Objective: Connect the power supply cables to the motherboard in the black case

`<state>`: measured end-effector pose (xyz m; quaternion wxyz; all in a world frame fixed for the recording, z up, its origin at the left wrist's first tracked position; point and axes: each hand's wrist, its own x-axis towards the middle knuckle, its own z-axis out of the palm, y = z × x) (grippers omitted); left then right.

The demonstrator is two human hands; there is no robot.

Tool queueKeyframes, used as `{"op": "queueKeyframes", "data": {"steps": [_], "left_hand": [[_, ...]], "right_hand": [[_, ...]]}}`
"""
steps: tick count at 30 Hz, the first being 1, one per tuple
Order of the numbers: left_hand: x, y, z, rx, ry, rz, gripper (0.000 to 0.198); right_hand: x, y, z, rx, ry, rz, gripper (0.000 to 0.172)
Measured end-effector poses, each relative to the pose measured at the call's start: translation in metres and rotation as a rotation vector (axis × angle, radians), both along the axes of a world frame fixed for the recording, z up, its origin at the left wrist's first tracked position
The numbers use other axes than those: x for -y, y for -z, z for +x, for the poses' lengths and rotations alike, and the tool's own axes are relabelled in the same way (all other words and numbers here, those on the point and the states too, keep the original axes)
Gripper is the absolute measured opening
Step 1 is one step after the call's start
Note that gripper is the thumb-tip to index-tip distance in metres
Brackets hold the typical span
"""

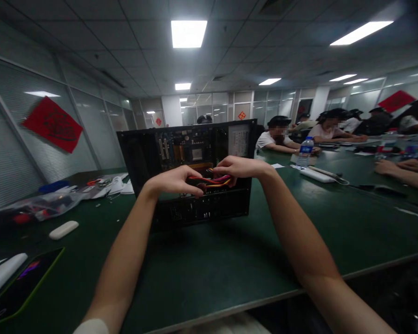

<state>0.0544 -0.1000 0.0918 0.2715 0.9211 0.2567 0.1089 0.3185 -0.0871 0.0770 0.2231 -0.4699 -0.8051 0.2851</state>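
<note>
An open black computer case (138, 155) stands upright on the green table (209, 278), its inside facing me. A motherboard (196, 154) shows in its upper middle, and a power supply with a pale label (239, 140) sits at its upper right. In front of the case's middle, a bundle of red, yellow, black and purple power cables (212, 181) runs between my hands. My left hand (176, 181) is closed on the bundle's left end, thumb towards me. Fingers curled down, my right hand (242, 167) grips the right end. The cable ends are hidden.
To the left lie a clear plastic bag (38, 206), a white oval case (63, 230) and a phone with a green edge (28, 283). A water bottle (304, 152) and a white power bank-like block (316, 175) are at the right. Other people sit along the table beyond.
</note>
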Motion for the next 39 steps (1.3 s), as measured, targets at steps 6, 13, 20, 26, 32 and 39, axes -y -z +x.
{"op": "queueKeyframes", "data": {"steps": [6, 13, 20, 26, 32, 39], "left_hand": [[0.030, -0.016, -0.013, -0.137, -0.054, 0.160, 0.025], [0.028, -0.014, -0.012, -0.066, -0.035, 0.223, 0.030], [0.026, -0.015, -0.026, 0.109, -0.023, -0.036, 0.038], [0.033, -0.017, -0.028, 0.265, -0.097, 0.096, 0.048], [0.028, -0.013, -0.020, 0.416, -0.100, 0.182, 0.066], [0.024, -0.006, -0.012, 0.499, -0.053, 0.347, 0.070]], "right_hand": [[0.039, -0.012, -0.028, -0.037, -0.109, 0.410, 0.032], [0.077, -0.013, -0.052, 0.074, -0.227, 0.432, 0.021], [0.064, -0.017, -0.042, -0.031, -0.247, 0.496, 0.030], [0.052, -0.014, -0.040, -0.180, -0.306, 0.311, 0.042], [0.036, -0.010, -0.039, -0.351, -0.273, 0.250, 0.045], [0.037, -0.010, -0.035, -0.437, -0.274, 0.247, 0.047]]}}
